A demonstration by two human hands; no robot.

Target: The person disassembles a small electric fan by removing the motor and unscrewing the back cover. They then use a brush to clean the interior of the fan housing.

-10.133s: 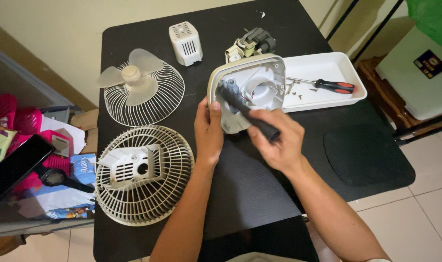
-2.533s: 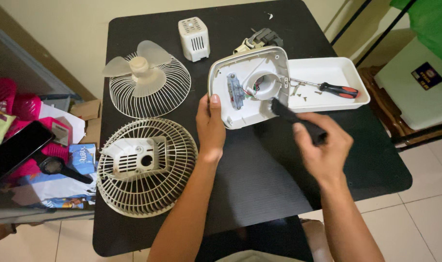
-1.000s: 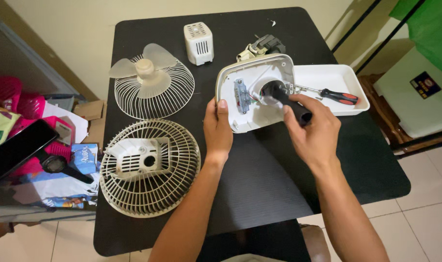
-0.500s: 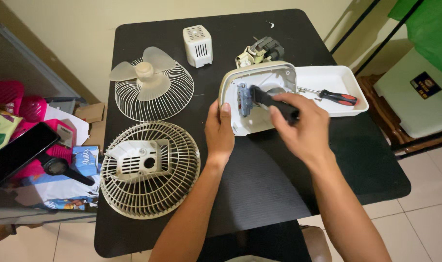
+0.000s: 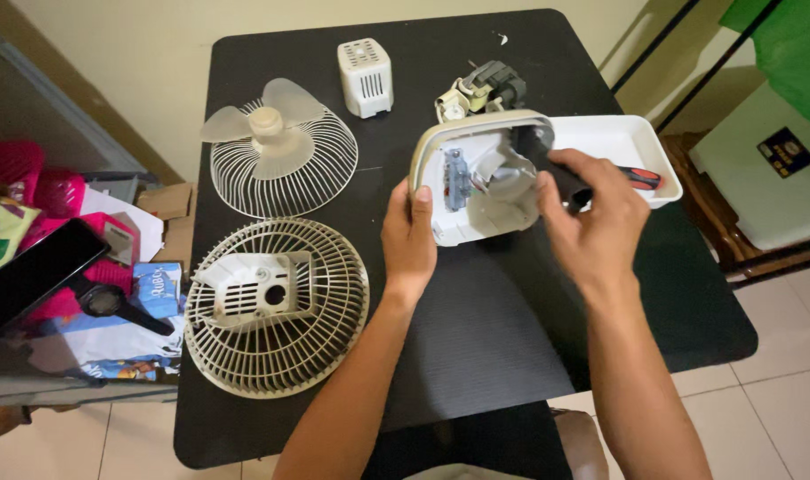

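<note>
The left hand [image 5: 411,238] grips the near-left edge of the white fan housing [image 5: 476,182], tilted up mid-surface [image 5: 476,329], while the right hand [image 5: 596,222], closed on a black brush [image 5: 547,160], apparently dusts its far-right rim, so next likely needs re-angling toward unbrushed corners.

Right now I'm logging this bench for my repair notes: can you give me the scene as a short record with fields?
Left hand: left hand grips the edge of the white fan housing, tilted up off the table
Right hand: right hand holds a black brush at the housing's upper right corner
Tray: white tray behind the right hand, red-handled screwdriver in it
Left of housing: rear grille; front grille with fan blade on it
Far side: motor cover, motor
</note>
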